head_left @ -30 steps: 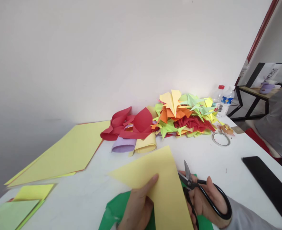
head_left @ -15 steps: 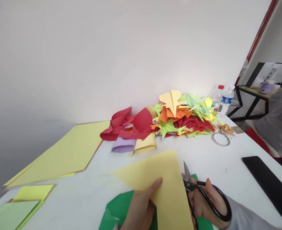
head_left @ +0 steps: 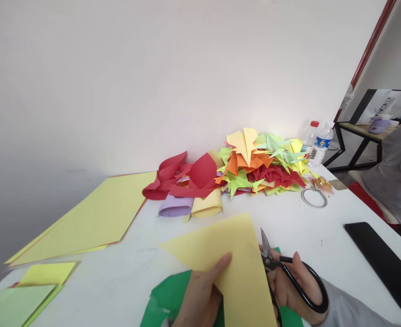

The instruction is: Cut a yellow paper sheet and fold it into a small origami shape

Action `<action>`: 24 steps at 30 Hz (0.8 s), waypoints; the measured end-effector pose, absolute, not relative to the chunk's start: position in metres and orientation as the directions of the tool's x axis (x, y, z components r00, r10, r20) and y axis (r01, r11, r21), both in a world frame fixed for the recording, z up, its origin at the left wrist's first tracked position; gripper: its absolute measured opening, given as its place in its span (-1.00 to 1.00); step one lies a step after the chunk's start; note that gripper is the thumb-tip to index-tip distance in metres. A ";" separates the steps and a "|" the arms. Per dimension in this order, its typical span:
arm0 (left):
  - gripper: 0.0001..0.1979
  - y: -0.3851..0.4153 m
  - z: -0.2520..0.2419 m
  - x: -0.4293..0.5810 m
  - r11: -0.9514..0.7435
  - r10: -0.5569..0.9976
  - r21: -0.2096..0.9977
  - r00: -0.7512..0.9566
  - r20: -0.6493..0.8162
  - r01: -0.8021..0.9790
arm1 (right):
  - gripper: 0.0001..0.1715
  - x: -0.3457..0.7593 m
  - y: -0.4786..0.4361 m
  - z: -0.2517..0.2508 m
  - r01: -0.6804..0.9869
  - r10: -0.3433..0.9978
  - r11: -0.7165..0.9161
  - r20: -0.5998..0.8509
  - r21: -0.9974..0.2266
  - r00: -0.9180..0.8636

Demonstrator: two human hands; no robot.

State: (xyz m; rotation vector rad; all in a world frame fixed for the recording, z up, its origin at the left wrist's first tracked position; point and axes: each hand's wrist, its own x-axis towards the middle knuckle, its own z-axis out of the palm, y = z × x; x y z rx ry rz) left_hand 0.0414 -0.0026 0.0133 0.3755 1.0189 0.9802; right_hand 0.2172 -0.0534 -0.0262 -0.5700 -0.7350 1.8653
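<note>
The yellow sheet (head_left: 227, 247) shifted right; right hand (head_left: 287, 286) grips scissors (head_left: 267, 261)

A single camera sits on the person's head and looks forward and slightly down across the white surface (head_left: 299, 227). It is nearest the left hand (head_left: 200, 295) and the right hand (head_left: 289, 284), which are cut off by the bottom edge. The view faces a bare wall (head_left: 153, 81) that fills the upper half, with the heap of folded paper (head_left: 258, 165) at middle distance. At the far right edge it takes in a side table (head_left: 360, 131) farther back in the room
</note>
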 end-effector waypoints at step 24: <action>-0.35 0.001 0.017 0.041 0.536 0.820 0.641 0.158 -0.550 -0.550 | 0.14 0.222 -0.051 -0.016 -0.711 0.910 -0.332 -0.012 -0.619 -0.414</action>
